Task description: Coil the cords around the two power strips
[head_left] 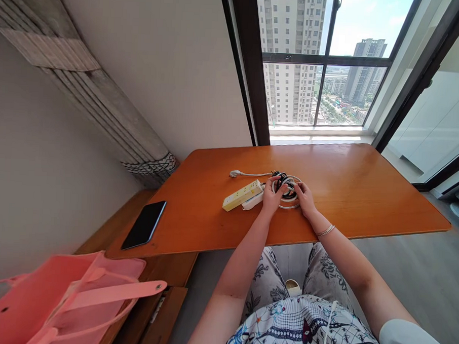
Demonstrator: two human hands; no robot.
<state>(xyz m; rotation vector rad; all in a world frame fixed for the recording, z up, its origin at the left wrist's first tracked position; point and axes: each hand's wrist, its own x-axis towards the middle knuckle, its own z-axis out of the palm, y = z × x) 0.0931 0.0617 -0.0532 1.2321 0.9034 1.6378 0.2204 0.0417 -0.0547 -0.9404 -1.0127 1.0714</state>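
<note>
On the wooden table lies a bundle of coiled black and white power cords point(288, 199). My left hand point(273, 196) is closed on the left side of the bundle, thumb over the cords. From the right, my right hand point(304, 196) pinches the coil's edge. A yellowed power strip point(242, 195) sits left of my left hand, and beside it a white power strip point(253, 201) is partly hidden by that hand. Beyond them a white plug point(235, 174) rests on the tabletop, its cord running right to the bundle.
The orange-brown table point(346, 187) stands before a window. A black tablet point(144, 225) lies near its left edge. At lower left, a pink bag point(53, 286) with strap handles rests on a lower wooden surface. A gathered curtain point(114, 106) hangs at the left.
</note>
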